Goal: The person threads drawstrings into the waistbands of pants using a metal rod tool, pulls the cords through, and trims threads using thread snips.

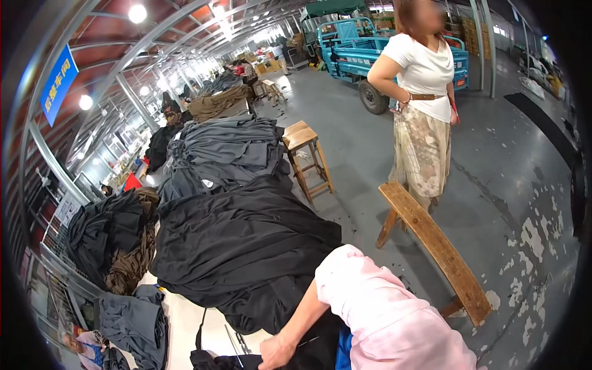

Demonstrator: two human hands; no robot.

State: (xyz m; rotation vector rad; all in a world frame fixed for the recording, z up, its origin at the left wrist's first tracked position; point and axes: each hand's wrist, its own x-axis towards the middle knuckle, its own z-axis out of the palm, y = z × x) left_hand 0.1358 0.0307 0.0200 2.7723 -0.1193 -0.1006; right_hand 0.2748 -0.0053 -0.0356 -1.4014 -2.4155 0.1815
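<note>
Cloth [217, 360], black and loose, lies at the near side of the pale worktop [180, 316], cut off by the lower edge of the view. Right hand [279, 351]: at this cloth, fingers bent and close together against it; fingertips run out of view, so whether they are clamped on the fabric cannot be told. Left hand: not in view. Pink sleeve [388, 308] covers the upper right arm.

Just beside the right hand, on the worktop: a thin shiny thing [234, 341], too blurred to identify. A narrow black strip [200, 330] rises from the cloth.

Beyond the hand: large black pile [246, 240], wide and creased; whether the near cloth joins it is unclear. Behind that, a grey pile [225, 148]. To the left, a smaller grey stack [132, 320] and a brown bundle [132, 256]. To the right, on the floor, a wooden stool [301, 135] and a narrow bench [435, 246]; a person [424, 74] stands behind the bench.

Handling, judged by look: soft, limp, not fragile; a single layer probably light, the pile heavy as a whole. Layers may slide or drag on each other. Best hold: pinch one free edge or corner, with a flat palm steadying the layers beneath.
</note>
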